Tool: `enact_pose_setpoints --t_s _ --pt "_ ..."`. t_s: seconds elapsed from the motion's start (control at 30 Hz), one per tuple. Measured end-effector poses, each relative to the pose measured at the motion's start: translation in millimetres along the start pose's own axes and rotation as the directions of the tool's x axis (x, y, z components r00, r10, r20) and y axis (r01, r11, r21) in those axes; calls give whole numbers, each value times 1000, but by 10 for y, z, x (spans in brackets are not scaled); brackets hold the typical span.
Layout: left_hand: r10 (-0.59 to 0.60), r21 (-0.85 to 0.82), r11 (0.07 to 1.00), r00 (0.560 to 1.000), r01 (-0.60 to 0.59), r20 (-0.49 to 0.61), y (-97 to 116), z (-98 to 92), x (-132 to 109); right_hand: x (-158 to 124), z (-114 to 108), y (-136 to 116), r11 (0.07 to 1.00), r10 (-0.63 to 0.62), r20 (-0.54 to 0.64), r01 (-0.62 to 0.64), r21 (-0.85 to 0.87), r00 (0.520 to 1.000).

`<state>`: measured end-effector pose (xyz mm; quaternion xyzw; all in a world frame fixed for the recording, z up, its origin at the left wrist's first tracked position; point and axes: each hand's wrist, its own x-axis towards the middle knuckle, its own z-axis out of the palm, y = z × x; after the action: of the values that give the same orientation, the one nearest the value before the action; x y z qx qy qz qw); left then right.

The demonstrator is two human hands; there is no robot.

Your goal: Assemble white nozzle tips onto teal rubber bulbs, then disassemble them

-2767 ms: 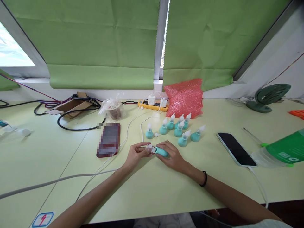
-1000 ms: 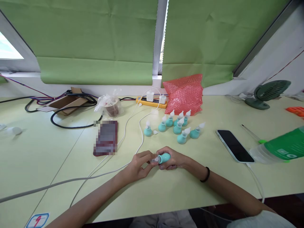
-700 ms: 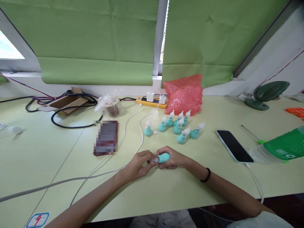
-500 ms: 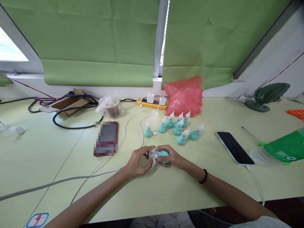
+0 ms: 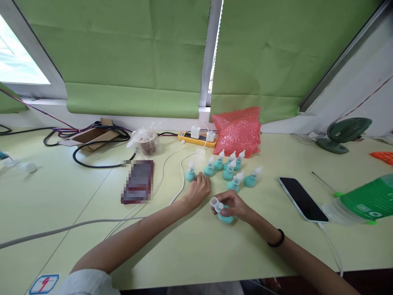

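Observation:
My right hand (image 5: pixel 232 205) is wrapped around a nasal aspirator (image 5: pixel 225 216), a squat teal bulb. Its clear neck ends in an uncovered round opening that tilts up to the left. Farther forward, my left hand (image 5: pixel 199 189) rests on the table with its fingers bent down and together; whatever they pinch is hidden under them. Just left of those fingertips stands another teal bulb (image 5: pixel 190 175) with a whitish tip. Several more bulbs with pointed tips, among them one teal bulb (image 5: pixel 250 180) leaning right, stand beyond and to the right of my hands.
A red bubble-wrap bag (image 5: pixel 236 133) lies behind the bulbs beside a yellow power strip (image 5: pixel 201 141). White cables run past my left arm. A dark red phone-like object (image 5: pixel 138 182) lies left, a charging phone (image 5: pixel 302 200) right, near a green-labelled bottle (image 5: pixel 367 198).
My left hand has left the aspirator's neck and moved forward to the table by the bulbs, covering a small white piece there. My right hand has brought the aspirator slightly nearer and right.

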<state>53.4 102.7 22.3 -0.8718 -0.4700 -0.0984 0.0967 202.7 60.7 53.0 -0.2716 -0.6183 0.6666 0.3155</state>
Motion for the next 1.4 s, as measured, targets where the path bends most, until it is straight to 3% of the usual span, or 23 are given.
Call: enact_pose_setpoints --t_s 0.27,0.5,0.7,0.87,1.03,1.13,1.4 --pt "-151 -89 985 989 149 -9 69 -13 95 -91 -39 298 999 -48 -201 48 -6 978" --pt "-251 -345 910 968 229 -19 70 22 -20 -106 28 423 950 -204 -410 78 -303 889" --pt "-387 -693 691 915 206 -113 13 158 -240 -136 103 532 876 -322 -497 55 -478 806" --pt "-438 -886 430 898 173 -38 27 228 -243 -85 203 584 784 -396 -523 -19 -620 755" --pt "-409 -945 262 909 193 72 38 247 -290 -54 325 595 645 -445 -549 -173 -745 707" --pt "-433 -956 187 892 228 128 50 262 -332 -72 367 600 554 -473 -534 -235 -799 701" --pt "-394 -974 74 903 216 171 91 178 -374 -5 324 576 394 -550 -440 -245 -886 710"
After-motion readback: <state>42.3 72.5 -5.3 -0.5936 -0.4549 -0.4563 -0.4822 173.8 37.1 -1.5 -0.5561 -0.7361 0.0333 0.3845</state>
